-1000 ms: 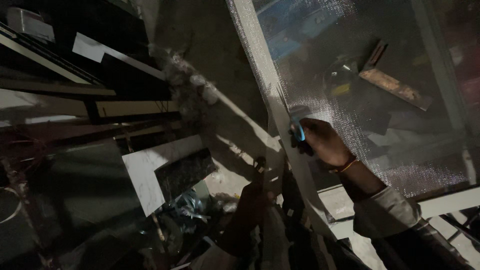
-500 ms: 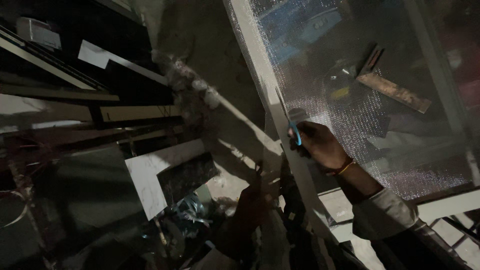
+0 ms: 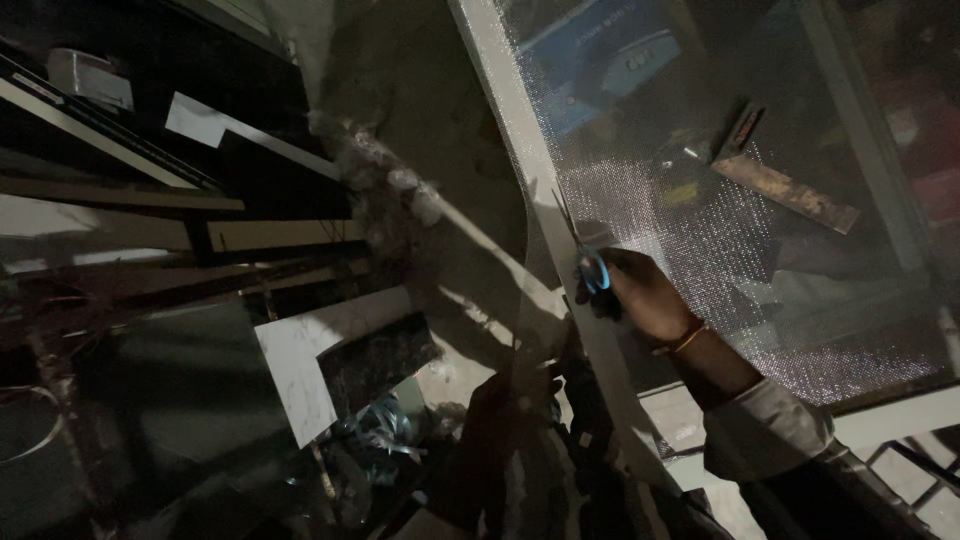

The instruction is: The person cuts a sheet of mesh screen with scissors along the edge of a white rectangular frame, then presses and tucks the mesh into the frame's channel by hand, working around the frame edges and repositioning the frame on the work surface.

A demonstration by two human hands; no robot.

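Right hand [image 3: 640,295] grips blue-handled scissors [image 3: 585,255] against the mesh screen's frame [image 3: 520,150]. Left hand [image 3: 500,410] pinches the loose mesh strip [image 3: 535,330] below, too dark to say how tightly.

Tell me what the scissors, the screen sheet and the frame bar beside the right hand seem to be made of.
Scissors: thin blades, probably metal; glossy blue handles, likely plastic.
Screen sheet: fine woven mesh, glinting in tiny dots; metal or coated fibre, unclear.
Frame bar: smooth pale strip, perhaps painted aluminium.

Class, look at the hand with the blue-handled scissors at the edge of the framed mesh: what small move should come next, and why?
Probably one more short snip upward along the pale frame. The right hand holds the scissors with blades pointing up that edge, where the mesh meets it; the left hand sits lower by the frame, in shadow.
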